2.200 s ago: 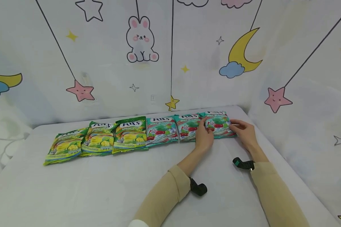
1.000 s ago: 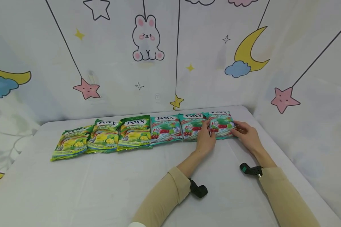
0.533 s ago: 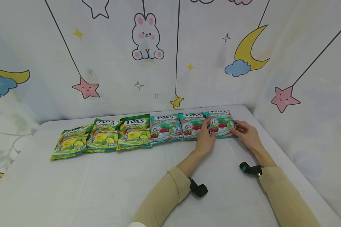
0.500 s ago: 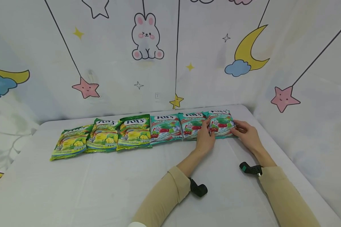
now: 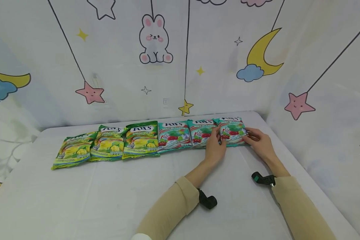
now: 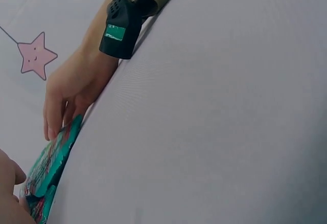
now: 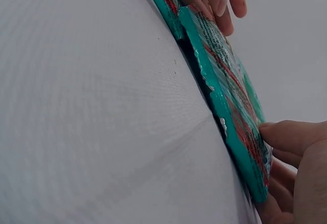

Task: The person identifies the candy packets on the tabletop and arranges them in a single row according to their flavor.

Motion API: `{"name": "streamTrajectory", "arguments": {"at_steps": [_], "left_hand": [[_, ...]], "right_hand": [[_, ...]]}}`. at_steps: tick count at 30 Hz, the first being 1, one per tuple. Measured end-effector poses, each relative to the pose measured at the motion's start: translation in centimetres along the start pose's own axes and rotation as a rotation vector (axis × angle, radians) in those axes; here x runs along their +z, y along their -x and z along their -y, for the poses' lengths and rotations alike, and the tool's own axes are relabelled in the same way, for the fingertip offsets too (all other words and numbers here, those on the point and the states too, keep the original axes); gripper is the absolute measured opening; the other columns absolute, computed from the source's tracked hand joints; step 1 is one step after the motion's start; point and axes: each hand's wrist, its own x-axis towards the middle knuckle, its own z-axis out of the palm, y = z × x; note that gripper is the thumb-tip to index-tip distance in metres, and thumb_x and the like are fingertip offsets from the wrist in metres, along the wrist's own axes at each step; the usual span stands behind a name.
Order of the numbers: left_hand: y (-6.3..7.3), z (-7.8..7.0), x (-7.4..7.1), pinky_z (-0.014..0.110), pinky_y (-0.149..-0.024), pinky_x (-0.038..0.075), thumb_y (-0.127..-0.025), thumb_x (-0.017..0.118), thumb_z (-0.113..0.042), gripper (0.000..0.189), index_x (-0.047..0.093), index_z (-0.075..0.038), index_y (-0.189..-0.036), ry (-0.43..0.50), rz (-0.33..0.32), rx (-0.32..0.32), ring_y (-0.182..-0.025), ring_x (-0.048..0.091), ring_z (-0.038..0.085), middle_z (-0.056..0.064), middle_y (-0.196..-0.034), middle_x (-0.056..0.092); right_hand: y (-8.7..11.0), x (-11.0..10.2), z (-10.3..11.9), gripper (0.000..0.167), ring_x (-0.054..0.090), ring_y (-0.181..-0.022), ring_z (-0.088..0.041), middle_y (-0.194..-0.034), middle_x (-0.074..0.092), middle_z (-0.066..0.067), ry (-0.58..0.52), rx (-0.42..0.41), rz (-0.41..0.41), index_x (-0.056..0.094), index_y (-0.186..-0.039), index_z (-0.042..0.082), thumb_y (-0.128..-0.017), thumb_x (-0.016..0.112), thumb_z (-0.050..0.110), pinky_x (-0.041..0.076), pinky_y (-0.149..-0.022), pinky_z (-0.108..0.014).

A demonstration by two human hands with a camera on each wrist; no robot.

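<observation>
A teal mint candy bag [image 5: 231, 131] lies at the right end of a row of candy bags, its left edge overlapping the neighbouring teal bag [image 5: 201, 135]. My right hand [image 5: 260, 143] pinches its right edge, thumb [image 7: 286, 134] on top and fingers tucked beneath. My left hand [image 5: 215, 150] rests at the seam between these two bags, fingers fairly straight and touching the end bag's left side. In the right wrist view the bag's near edge shows a dark gap above the cloth. The left wrist view catches my right hand [image 6: 76, 88] at the bag's far end.
A third teal bag [image 5: 174, 136] and three green-yellow spring tea bags, the nearest one [image 5: 140, 141] upright in line, continue the row leftward. All lie on a white-covered table [image 5: 108, 200] against a printed curtain [image 5: 114, 60]. Black wrist cameras [image 5: 208, 200] hang below both sleeves.
The right end bag has shifted very slightly, and my right fingers have settled at its right edge. The head view has swung a little. During the last half second both hands stay almost still.
</observation>
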Motion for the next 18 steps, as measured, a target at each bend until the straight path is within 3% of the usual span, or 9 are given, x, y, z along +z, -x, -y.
{"name": "streamTrajectory", "arguments": {"at_steps": [5, 11, 18], "left_hand": [[0.5, -0.3, -1.4, 0.027, -0.109, 0.043, -0.099, 0.056, -0.006, 0.049, 0.044, -0.011, -0.146, 0.011, 0.026, -0.007, -0.136, 0.051, 0.02, 0.007, -0.151, 0.049], [1.1, 0.1, -3.6, 0.029, -0.108, 0.044, -0.097, 0.054, -0.001, 0.052, 0.043, -0.008, -0.147, 0.042, 0.083, 0.031, -0.135, 0.052, 0.024, 0.011, -0.149, 0.05], [2.3, 0.8, -7.4, 0.026, -0.109, 0.043, -0.098, 0.055, -0.003, 0.049, 0.044, -0.008, -0.145, -0.001, 0.153, 0.04, -0.136, 0.05, 0.022, 0.01, -0.148, 0.051]], "right_hand": [[0.0, 0.1, 0.2, 0.048, 0.055, -0.125, -0.038, -0.141, 0.055, -0.019, -0.014, 0.012, -0.023, 0.058, -0.137, 0.004, -0.097, 0.067, 0.027, 0.042, -0.092, -0.004], [0.1, 0.1, 0.1, 0.045, 0.055, -0.125, -0.033, -0.138, 0.057, -0.016, 0.017, 0.032, -0.055, 0.06, -0.135, 0.004, -0.099, 0.063, 0.03, 0.044, -0.094, -0.008], [0.2, 0.4, 0.0, 0.036, 0.058, -0.121, -0.033, -0.133, 0.059, -0.015, -0.005, -0.019, -0.129, 0.065, -0.127, 0.0, -0.099, 0.063, 0.021, 0.047, -0.096, -0.011]]}}
